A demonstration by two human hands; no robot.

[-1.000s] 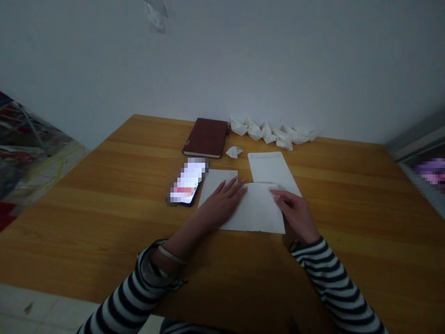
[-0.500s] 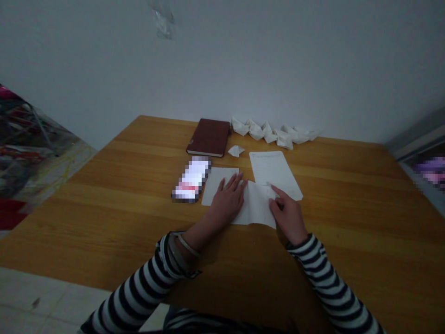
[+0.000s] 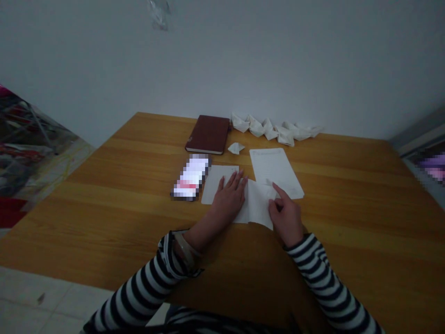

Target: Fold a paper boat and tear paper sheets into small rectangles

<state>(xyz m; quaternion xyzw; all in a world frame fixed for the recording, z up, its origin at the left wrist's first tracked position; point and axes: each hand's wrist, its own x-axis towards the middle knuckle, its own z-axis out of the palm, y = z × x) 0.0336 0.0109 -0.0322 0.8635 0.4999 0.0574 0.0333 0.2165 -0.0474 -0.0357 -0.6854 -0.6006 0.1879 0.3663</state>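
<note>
Left hand [image 3: 228,202]: fingers spread, flat on my sheet [image 3: 257,200].
Right hand [image 3: 287,217]: at its edge; clamped, I can't tell.
Crease [image 3: 248,206], table's [image 3: 347,199] front side: newly raised, two panels.

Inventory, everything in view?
Table: 1, brown, centre
Wall: 1, grey, behind table
Plastic: 1, clear, on wall
Notebook: 1, maroon, table's back
Phone: 1, dark edge, before notebook
Folded papers: several, white, right of notebook
Small folded paper: 1, white, before them
Left sheet: 1, white, right of phone
Creased paper: 1, white, centre
Right sheet: 1+, white, beyond it
Clutter: uncounted, mixed, far left
Blurred object: 1, purple/pink, far right
Floor: 1, pale, lower left
Wristband: 1+, pale, left wrist
Sleeves: 2, black/white, both arms
Left hand: 1, bare, on creased paper
Right hand: 1, bare, at its edge
</note>
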